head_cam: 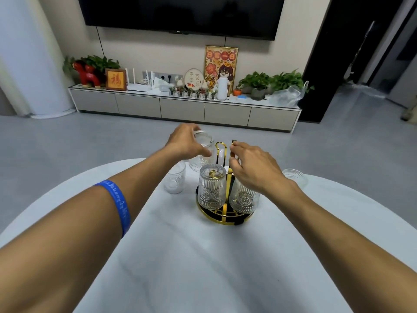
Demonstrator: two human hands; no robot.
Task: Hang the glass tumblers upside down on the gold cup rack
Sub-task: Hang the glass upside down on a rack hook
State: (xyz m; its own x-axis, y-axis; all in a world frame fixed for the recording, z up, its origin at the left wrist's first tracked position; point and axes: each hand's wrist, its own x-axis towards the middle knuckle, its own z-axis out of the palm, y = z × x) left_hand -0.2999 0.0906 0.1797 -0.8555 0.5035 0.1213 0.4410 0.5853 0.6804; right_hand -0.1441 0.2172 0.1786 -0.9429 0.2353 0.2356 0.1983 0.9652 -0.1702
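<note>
The gold cup rack [225, 213] stands on the white table [203, 256], right of centre. Two ribbed glass tumblers hang upside down on its near pegs: one at the left [211, 190], one at the right [244, 198], partly behind my right hand. My left hand [187, 141] grips another tumbler [203, 152] upside down, just left of the rack's gold top loop [220, 145]. My right hand [252, 166] pinches the rack's upright central handle [232, 152] near its top.
A loose tumbler [174, 180] stands on the table left of the rack; another [294, 177] sits at the right, behind my right wrist. The table's curved far edge lies just beyond them. A TV cabinet stands across the grey floor.
</note>
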